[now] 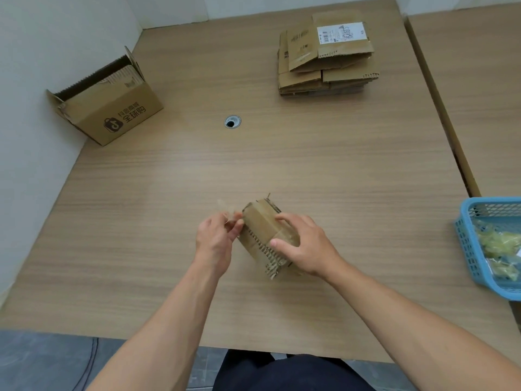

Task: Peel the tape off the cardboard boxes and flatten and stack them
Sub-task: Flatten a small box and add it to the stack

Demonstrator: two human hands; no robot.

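A small brown cardboard box [260, 224] is held tilted just above the wooden table [310, 165], near its front middle. My right hand [306, 245] grips the box from the right, fingers over its top and thumb on the near side. My left hand [215, 239] pinches a strip of clear tape [227, 208] that runs from the box's left end. A stack of flattened boxes [327, 60] lies at the far right of the table; the top one bears a white label.
An open cardboard box [112, 108] with printed characters stands at the far left against the wall, with smaller boxes inside. A blue plastic basket [468, 249] holding crumpled tape sits at the right edge. A round cable hole [232, 121] is in the table's middle.
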